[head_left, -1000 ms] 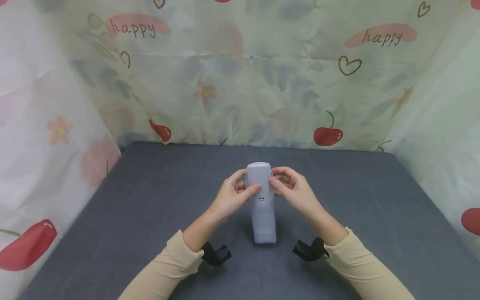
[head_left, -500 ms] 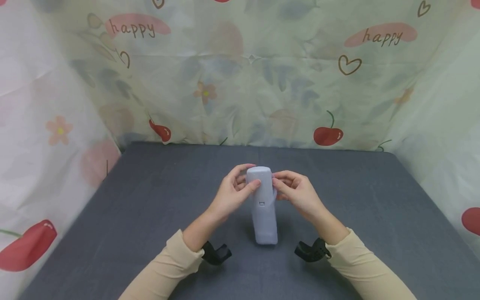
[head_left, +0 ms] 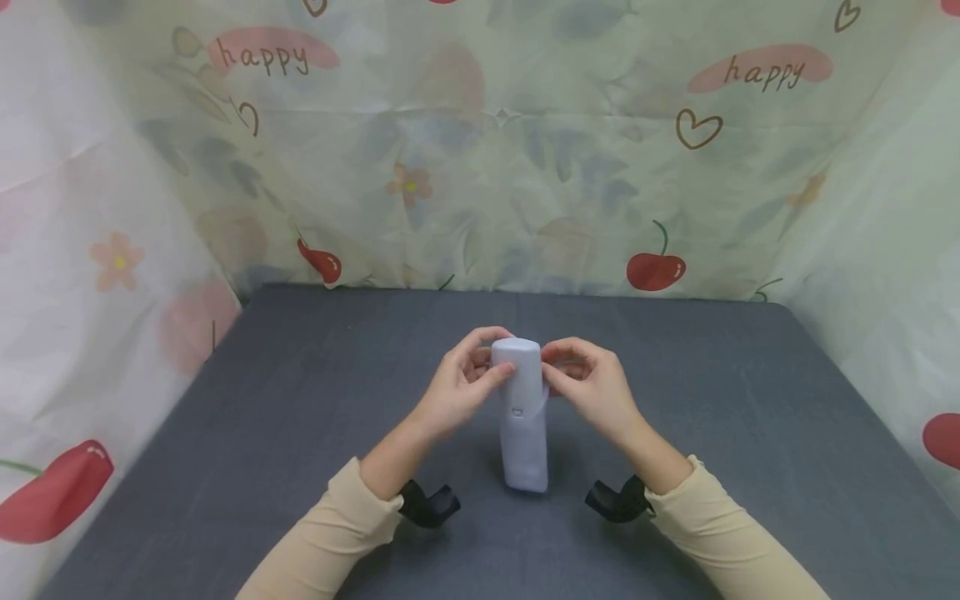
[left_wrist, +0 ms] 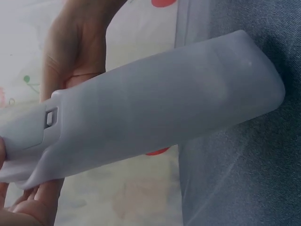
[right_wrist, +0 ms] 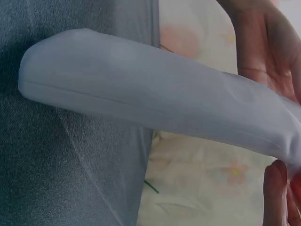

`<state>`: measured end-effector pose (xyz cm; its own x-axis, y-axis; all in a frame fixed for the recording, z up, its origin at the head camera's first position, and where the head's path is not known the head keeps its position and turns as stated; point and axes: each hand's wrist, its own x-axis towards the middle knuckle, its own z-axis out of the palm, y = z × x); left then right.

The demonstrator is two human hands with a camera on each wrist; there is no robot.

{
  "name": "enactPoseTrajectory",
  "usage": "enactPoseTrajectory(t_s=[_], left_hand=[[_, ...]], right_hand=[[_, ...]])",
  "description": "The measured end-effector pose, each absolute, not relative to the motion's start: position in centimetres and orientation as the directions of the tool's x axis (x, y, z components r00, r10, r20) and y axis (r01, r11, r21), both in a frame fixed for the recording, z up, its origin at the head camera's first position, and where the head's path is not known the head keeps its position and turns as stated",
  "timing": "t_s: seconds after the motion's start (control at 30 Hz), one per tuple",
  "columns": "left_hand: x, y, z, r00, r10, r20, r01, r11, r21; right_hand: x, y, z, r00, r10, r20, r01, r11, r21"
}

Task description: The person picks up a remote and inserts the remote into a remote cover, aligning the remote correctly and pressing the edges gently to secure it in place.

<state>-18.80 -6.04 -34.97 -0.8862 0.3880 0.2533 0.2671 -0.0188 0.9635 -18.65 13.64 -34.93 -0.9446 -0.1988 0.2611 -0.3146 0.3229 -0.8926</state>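
A pale grey remote control point(head_left: 522, 375) stands nearly upright on the table, its back with the battery-lid latch facing me. A soft, translucent cover point(head_left: 525, 454) wraps its lower part. In the left wrist view the cover's edge point(left_wrist: 55, 136) lies beside the latch, and the bare back shows beyond it. My left hand point(head_left: 462, 385) grips the upper end, thumb on the back and fingers behind. On the other side, my right hand point(head_left: 597, 387) pinches the cover's edge near the top. The right wrist view shows the cover point(right_wrist: 141, 89) stretched smooth along the side, creased near those fingers.
Dark grey cloth spreads over the table point(head_left: 300, 375). Patterned fabric point(head_left: 510, 192) with cherries and hearts hangs behind it and at both sides. Black wrist mounts point(head_left: 431, 504) stick out below the cream sleeves point(head_left: 337, 517).
The remote's top end has dropped slightly and its body has turned a little. My left index finger has moved onto the top end. My right hand has shifted slightly along the side edge.
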Motion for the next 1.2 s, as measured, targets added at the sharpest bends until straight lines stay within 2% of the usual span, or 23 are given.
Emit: enactPoseTrajectory(t_s=[0.2,0.33,0.5,0.67,0.83,1.07,1.2], left_hand=[[-18.8,-6.5,-35.0,-0.859,0.445,0.255,0.255,-0.061,0.965],[-18.8,-6.6,-35.0,-0.841,0.475,0.261,0.254,-0.080,0.964],[-18.7,-6.6,-35.0,-0.826,0.496,0.269,0.270,-0.071,0.960],[-18.6,-6.4,-34.9,-0.830,0.485,0.275,0.289,-0.048,0.956],[-18.6,-6.4,-34.9,-0.842,0.471,0.263,0.282,-0.032,0.959],[-18.5,-6.4,-34.9,-0.855,0.460,0.239,0.249,-0.040,0.968],[-18.5,-6.4,-35.0,-0.851,0.463,0.247,0.258,-0.039,0.965]], right_hand=[[-18.8,13.9,-34.6,-0.960,-0.259,0.109,-0.197,0.344,-0.918],[-18.9,14.2,-34.2,-0.939,-0.337,0.069,-0.187,0.333,-0.924],[-18.9,14.5,-34.0,-0.894,-0.423,0.148,-0.296,0.309,-0.904],[-19.0,14.5,-34.1,-0.872,-0.420,0.253,-0.401,0.316,-0.860],[-19.0,14.4,-34.4,-0.860,-0.399,0.317,-0.473,0.393,-0.788],[-18.9,14.8,-34.0,-0.849,-0.459,0.261,-0.463,0.410,-0.786],[-18.9,14.7,-33.9,-0.836,-0.475,0.275,-0.491,0.423,-0.761]])
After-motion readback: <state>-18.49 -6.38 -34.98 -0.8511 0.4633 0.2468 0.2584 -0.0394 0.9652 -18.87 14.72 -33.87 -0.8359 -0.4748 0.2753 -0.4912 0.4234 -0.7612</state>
